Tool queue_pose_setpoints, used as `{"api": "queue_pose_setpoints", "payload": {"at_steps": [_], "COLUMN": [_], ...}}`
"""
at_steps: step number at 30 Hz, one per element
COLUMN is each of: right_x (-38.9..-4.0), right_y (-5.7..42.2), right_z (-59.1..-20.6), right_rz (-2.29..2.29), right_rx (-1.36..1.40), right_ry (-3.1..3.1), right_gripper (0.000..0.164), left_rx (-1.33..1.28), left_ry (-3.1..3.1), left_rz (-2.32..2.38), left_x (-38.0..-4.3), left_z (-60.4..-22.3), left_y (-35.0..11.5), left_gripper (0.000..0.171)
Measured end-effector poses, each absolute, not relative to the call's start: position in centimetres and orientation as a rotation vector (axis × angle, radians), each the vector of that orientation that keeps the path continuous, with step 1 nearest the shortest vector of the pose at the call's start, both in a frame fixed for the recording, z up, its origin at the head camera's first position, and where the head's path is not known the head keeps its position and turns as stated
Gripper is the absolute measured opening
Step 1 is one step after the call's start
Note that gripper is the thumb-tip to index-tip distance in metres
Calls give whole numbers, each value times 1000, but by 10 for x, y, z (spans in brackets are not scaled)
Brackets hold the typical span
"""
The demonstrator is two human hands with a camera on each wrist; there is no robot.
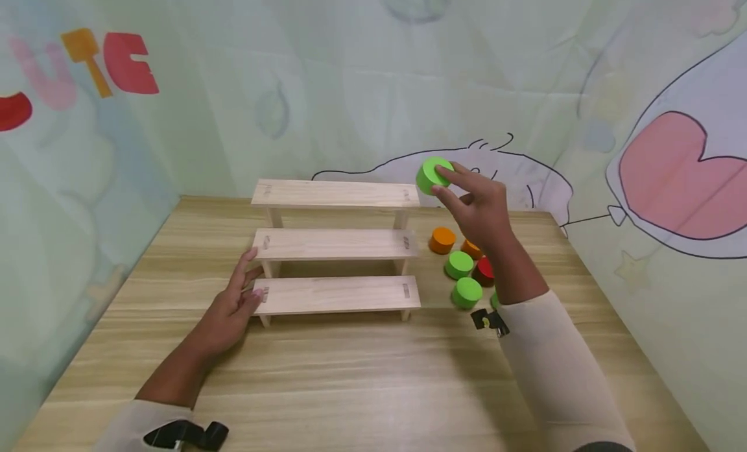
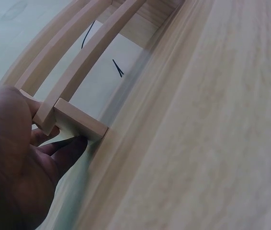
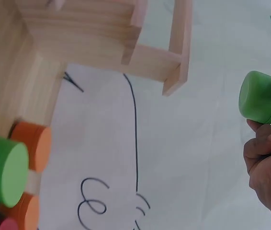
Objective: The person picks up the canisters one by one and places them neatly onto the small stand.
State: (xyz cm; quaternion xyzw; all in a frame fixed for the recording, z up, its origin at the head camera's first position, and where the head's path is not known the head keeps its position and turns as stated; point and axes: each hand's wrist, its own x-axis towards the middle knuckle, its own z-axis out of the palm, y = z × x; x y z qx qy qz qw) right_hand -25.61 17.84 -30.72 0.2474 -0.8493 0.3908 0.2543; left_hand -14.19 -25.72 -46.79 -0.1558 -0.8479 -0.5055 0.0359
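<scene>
A light wooden three-step stand (image 1: 335, 294) is on the table, its boards rising toward the back. At its left end my left hand (image 1: 224, 317) holds it, the thumb by the lowest board and a finger against the middle one. The left wrist view shows fingertips against the stand's side leg (image 2: 80, 119). My right hand (image 1: 483, 209) pinches a green cylinder block (image 1: 430, 177) between thumb and fingers. This block is in the air beside the right end of the top board (image 1: 335, 194). In the right wrist view the green block stands apart from the wood.
Right of the stand lie more cylinder blocks: orange (image 1: 442, 240), green (image 1: 459, 265) and red (image 1: 484, 271). The right forearm partly covers them. Behind the wooden table (image 1: 327, 387) hangs a printed cloth (image 1: 338, 102), which also runs along both sides.
</scene>
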Motion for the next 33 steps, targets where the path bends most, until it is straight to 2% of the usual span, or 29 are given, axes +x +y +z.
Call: {"api": "queue_pose_setpoints", "payload": {"at_steps": [18, 27, 33], "right_x": [-280, -295, -309], "right_y": [95, 64, 34], "right_z": [-280, -285, -293], "right_rz": [1517, 1594, 1608], "right_rx": [787, 767, 851], "right_ry": [-2106, -2269, -2355], "right_gripper": [39, 39, 40], "left_rx": [-494, -494, -457], "left_ry": [-2593, -2639, -2649], "left_rz": [-1539, -1542, -1512], "left_x": [-142, -149, -152], "left_z": [-467, -471, -471], "left_y": [-258, -250, -251], "left_gripper": [79, 79, 79]}}
